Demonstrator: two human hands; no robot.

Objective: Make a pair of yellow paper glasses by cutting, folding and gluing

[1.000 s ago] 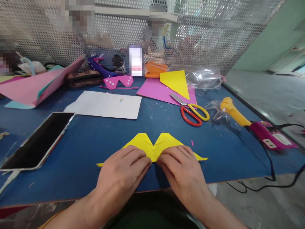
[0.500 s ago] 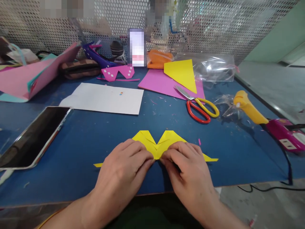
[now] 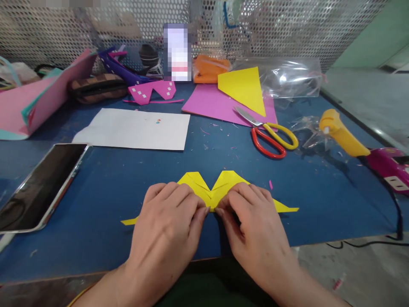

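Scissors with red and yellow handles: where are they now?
The scissors lie right of centre on the blue table in the head view, blades on the pink sheet below the yellow paper triangle, yellow glue gun to their right.

Blue table (image 3: 128, 183): folded yellow paper (image 3: 209, 187) near front edge, phone (image 3: 41, 187) left, white sheet (image 3: 134, 128), scissors (image 3: 271, 136), magenta sheet (image 3: 207, 104), glue gun (image 3: 343, 136) right.

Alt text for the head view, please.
The left hand and right hand press down on a folded yellow paper at the near edge of a blue table, fingertips meeting at its middle. Behind lie scissors, a white sheet, a smartphone left, a glue gun right.
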